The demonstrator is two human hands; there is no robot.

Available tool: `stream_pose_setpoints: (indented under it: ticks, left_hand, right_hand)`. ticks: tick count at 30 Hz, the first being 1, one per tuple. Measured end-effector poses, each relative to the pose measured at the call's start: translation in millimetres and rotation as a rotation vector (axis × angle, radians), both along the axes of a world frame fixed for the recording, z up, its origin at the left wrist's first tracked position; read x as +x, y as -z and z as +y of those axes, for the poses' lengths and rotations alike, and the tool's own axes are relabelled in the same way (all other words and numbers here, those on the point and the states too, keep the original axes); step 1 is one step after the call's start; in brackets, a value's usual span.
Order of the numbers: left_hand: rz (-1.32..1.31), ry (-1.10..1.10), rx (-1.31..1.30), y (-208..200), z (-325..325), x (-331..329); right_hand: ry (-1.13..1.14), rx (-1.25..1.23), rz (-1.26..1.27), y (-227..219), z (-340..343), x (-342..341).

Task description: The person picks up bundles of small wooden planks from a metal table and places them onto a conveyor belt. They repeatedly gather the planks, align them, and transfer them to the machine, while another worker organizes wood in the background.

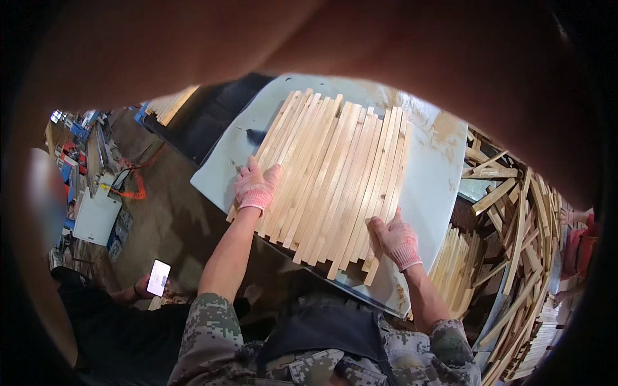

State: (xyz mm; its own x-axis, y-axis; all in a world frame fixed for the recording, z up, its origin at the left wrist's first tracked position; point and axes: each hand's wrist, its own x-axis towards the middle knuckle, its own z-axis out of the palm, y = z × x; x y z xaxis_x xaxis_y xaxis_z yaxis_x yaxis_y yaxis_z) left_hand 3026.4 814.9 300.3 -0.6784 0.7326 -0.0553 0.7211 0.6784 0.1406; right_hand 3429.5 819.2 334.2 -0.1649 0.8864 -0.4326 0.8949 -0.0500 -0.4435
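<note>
A row of long, narrow pale wooden strips point(327, 186) lies side by side on a light blue-grey board or tabletop point(222, 151). Their near ends are uneven, and some stick out past the board's near edge. My left hand point(256, 186), in a pinkish knitted glove, holds the left side of the row, its thumb over the outer strips. At the near right corner, my right hand point(396, 241), gloved alike, is closed against the outermost strips, with some of its fingertips hidden.
A heap of loose wooden strips point(524, 238) fills the right side. At the left a person in dark clothes holds a phone point(158, 278). Another person's red-clothed arm point(579, 248) shows far right. Orange hose point(136, 183) lies among clutter. A blurred brownish shape covers the top.
</note>
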Motion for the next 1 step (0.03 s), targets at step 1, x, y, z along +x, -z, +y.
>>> stream_pose_setpoints:
  ticks: [1]
  left_hand:
    - [-0.015, -0.007, 0.008, -4.9, 1.9, 1.9]
  right_hand:
    - [-0.002, -0.006, -0.004, 1.3, -1.9, 2.0]
